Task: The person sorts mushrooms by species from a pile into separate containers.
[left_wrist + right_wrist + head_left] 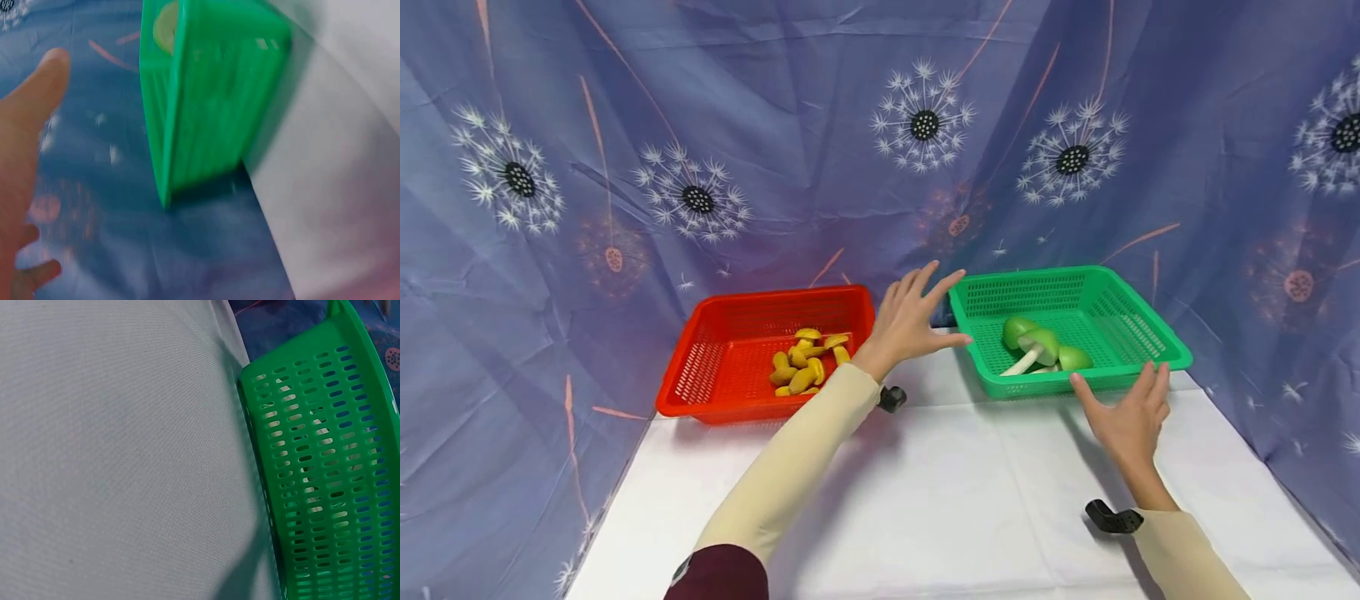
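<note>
My left hand [910, 321] hovers between the two baskets, fingers spread and thumb pointing at the left rim of the green basket [1138, 312]. In the left wrist view, a gap shows between the thumb [44, 87] and that basket. Near the front right rim is my right hand [1127, 417], with thumb and fingers apart; whether it touches the rim I cannot tell. Inside the green basket lie several green-capped mushrooms [1041, 343] with pale stems. The right wrist view shows the slotted basket wall [325, 469], but no clear part of the hand.
A red basket [718, 358] stands to the left, holding several yellow-brown mushrooms [801, 379]. Both baskets are on a white-covered table [970, 500]. Behind hangs a blue curtain [820, 167] with dandelion prints. Small black devices [1112, 518] are worn at the wrists.
</note>
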`<state>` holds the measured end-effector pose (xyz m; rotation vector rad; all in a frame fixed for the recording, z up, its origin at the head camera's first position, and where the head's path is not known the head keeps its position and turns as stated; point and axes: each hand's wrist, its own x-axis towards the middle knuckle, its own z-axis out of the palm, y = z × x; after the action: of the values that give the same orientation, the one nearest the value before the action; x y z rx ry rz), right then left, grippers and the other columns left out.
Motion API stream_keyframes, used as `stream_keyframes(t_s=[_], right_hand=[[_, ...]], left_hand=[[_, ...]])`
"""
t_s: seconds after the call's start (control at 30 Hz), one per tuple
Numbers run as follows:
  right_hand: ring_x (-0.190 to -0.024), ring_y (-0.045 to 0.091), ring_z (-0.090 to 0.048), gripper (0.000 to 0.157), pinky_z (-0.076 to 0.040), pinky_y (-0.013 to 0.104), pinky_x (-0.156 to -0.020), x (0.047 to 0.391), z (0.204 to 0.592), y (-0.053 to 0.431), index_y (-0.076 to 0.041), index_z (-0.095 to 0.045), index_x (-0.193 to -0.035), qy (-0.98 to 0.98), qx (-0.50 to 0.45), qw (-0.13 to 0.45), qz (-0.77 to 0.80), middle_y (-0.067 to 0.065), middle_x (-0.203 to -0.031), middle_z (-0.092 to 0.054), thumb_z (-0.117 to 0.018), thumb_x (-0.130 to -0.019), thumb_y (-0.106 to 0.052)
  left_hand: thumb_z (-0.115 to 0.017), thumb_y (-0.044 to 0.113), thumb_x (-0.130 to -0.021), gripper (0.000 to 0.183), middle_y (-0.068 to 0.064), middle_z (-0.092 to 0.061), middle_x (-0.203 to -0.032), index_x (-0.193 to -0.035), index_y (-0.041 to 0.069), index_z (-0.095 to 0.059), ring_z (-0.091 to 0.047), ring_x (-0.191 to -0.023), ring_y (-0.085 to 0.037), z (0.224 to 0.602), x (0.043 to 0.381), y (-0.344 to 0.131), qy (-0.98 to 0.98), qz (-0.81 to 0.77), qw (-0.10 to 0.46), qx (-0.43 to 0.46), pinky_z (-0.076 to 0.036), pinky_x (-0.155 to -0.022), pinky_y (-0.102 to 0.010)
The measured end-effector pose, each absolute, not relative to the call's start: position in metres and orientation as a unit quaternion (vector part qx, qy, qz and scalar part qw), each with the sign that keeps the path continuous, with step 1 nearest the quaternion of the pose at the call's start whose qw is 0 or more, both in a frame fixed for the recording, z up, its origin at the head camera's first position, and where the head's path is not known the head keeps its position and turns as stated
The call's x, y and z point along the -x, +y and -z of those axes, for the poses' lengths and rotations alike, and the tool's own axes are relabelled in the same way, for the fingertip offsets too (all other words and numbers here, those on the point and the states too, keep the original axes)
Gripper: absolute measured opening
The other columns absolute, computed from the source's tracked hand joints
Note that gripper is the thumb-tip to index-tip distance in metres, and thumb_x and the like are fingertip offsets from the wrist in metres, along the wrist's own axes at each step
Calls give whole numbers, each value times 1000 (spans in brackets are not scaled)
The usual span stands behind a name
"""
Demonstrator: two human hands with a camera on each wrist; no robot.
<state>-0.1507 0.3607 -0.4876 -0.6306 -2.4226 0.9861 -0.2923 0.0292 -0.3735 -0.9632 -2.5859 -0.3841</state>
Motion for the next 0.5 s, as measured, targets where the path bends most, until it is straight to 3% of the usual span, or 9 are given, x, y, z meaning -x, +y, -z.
stream_keyframes(t_s=[0.17, 0.37, 0.5], right_hand=[[-153, 47, 4, 118, -16, 76, -113, 153, 488, 366, -10, 5, -165, -876, 233, 228, -356, 1, -170, 19, -67, -90, -64], [-153, 44, 12, 118, -5, 74, -116, 141, 493, 365, -8, 6, -164, -881, 227, 219, -353, 6, -170, 19, -67, -90, -63], [-154, 40, 14, 115, 4, 70, -118, 132, 487, 364, -11, -1, -166, -880, 201, 273, -332, 8, -171, 14, -72, -88, -57]], left_hand=[[-61, 84, -79, 105, -7, -10, -172, -164, 45, -13, -18, -154, -40, 377, 292, -37, -936, 95, 174, 290, -12, -123, -61], [-61, 81, -82, 104, -13, -8, -171, -165, 41, -12, -15, -152, -48, 397, 281, -119, -957, 91, 170, 215, -9, -123, -63], [-61, 79, -83, 103, -14, -6, -171, -165, 39, -14, -14, -152, -49, 404, 271, -154, -963, 109, 161, 186, -8, -122, -65]])
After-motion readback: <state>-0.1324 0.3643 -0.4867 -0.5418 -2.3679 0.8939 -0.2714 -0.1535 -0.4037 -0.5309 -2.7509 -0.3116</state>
